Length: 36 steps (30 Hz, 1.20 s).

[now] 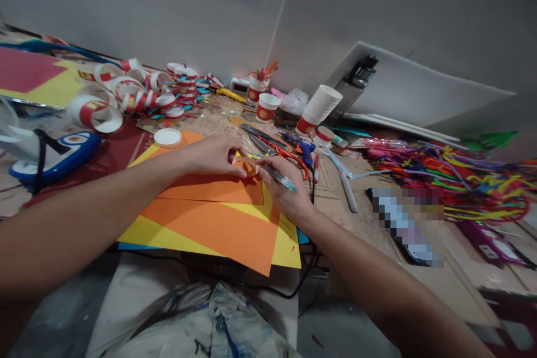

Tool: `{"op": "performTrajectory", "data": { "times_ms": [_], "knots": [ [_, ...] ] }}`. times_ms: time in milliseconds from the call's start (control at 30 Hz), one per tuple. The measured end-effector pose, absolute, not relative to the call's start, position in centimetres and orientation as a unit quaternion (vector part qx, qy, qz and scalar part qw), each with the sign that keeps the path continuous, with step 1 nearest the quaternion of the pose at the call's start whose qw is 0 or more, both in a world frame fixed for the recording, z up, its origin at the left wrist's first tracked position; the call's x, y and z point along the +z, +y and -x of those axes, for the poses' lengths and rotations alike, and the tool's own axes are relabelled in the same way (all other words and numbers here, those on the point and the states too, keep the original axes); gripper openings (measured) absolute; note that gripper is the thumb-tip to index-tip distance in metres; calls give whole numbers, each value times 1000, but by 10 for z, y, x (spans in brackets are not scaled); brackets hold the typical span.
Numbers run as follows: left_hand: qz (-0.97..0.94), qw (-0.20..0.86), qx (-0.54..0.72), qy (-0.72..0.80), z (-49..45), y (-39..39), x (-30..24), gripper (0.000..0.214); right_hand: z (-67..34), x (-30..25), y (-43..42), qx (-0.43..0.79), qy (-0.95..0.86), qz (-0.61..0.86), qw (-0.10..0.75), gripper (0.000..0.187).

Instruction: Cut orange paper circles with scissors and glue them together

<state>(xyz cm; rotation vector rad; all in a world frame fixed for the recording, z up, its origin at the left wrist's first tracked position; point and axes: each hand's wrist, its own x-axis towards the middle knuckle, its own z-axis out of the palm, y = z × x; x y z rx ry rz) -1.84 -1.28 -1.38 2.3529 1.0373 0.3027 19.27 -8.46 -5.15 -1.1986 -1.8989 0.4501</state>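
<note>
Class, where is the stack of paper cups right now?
In the head view, the tilted stack of paper cups is right of centre, beyond the right hand, between an upright cup and the grey bottle.

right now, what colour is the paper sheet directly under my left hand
Orange; the sheet under your left hand shows best in the head view.

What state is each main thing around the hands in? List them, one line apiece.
Left hand: fingers and thumb at a white-rimmed round piece
Right hand: gripping a pen
Orange sheets: overlapping, on yellow paper
White disc: lying flat
Scissors: lying down, blade opening unclear
Single cup: upright
Cup stack: nested together
</note>
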Motion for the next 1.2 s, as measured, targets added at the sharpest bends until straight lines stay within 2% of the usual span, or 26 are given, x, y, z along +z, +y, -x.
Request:
{"op": "performTrajectory", "data": {
  "times_ms": [333,467,700,867,1100,1200],
  "knots": [
    [-866,295,122,386,22,-5,-11,58,-192,-49,-87,182,-743,483,426,15],
    [-875,265,164,371,25,0,-11,51,-194,-48,-86,186,-723,494,446,15],
    [-866,226,221,389,33,16,-21,38,-198,-50,-82,273,-631,518,509,20],
    [-862,222,200,410,39,21,-22,31,-197,-47,-82,286,-625,514,514,19],
    [-931,197,154,264,40,21,-16,30,-198,-46,-83,279,-634,520,500,17],
    [-932,202,143,267,41,21,-16,36,-198,-47,-83,277,-633,518,504,17]
  ]
}}
